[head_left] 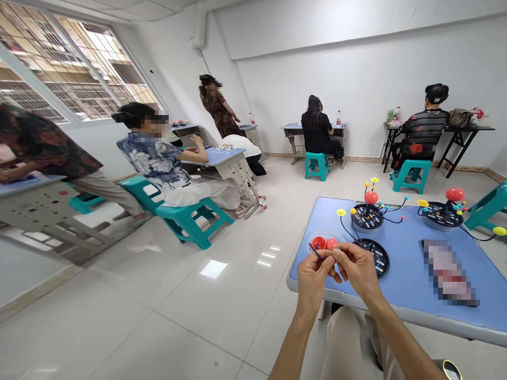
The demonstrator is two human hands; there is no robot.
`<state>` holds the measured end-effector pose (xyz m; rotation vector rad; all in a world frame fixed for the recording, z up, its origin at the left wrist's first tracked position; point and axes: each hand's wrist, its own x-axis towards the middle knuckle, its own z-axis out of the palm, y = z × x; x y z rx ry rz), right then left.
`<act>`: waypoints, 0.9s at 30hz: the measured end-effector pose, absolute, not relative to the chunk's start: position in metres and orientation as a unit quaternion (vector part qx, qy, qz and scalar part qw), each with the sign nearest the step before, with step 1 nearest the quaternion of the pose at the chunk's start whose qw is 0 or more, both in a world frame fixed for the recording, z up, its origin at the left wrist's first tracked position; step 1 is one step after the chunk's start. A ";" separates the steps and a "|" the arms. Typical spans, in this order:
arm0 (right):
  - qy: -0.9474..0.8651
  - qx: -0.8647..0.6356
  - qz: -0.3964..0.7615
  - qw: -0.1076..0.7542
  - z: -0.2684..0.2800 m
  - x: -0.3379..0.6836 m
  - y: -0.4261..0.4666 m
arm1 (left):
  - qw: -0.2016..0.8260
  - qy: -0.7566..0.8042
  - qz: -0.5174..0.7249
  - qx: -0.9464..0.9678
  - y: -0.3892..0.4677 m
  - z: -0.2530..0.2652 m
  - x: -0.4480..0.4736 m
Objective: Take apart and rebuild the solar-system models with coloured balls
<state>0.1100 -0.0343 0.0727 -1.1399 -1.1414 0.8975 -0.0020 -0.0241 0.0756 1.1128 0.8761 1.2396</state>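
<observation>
Black rod (316, 252) is being pinched in the left hand (313, 270) | right hand (358, 265) is closed tight alongside, contents hidden | rod is held up by the clear bowl (325, 233), blue table (404, 264) | with slackened fingertips, it could be dropped!

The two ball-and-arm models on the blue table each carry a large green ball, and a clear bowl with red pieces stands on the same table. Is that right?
Not quite: the large ball on each model is red, not green. The head view shows it on the left model and the right model. The clear bowl with red pieces does stand on the blue table.
</observation>
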 end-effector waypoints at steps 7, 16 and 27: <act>-0.638 -0.491 0.215 0.553 0.076 0.115 -0.038 | 0.618 0.395 0.548 0.403 -0.021 0.074 -0.001; -0.785 -0.412 -0.024 0.462 0.068 0.116 -0.034 | 0.648 0.432 0.520 0.351 -0.014 0.079 -0.009; -0.650 -0.500 0.081 0.566 0.085 0.140 -0.030 | 0.621 0.475 0.517 0.349 -0.003 0.062 -0.027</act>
